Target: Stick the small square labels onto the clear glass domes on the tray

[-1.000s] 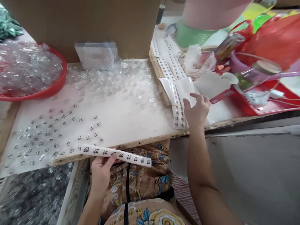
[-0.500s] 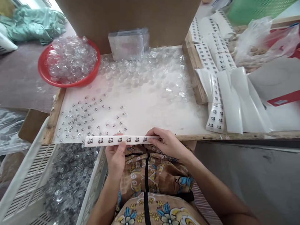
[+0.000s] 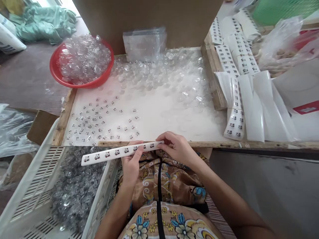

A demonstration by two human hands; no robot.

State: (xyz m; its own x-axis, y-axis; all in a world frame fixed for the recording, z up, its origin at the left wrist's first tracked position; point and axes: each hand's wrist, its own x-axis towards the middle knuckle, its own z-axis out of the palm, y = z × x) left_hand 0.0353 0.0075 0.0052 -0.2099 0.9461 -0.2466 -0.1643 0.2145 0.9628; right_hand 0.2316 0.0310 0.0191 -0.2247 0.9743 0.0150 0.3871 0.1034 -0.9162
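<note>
At wooden table edge | left hand (image 3: 132, 162), right hand (image 3: 174, 148): both pinching flat, glossy panda-printed strip (image 3: 117, 152)

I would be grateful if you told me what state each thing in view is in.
Sticker strip, held in both hands, slanted
Left hand, pinching the strip near mid-length
Right hand, pinching one strip end
Red bowl, heaped with clear pieces
White crate, partly filled
Worktop, partly covered
Green sheet, crumpled
</note>
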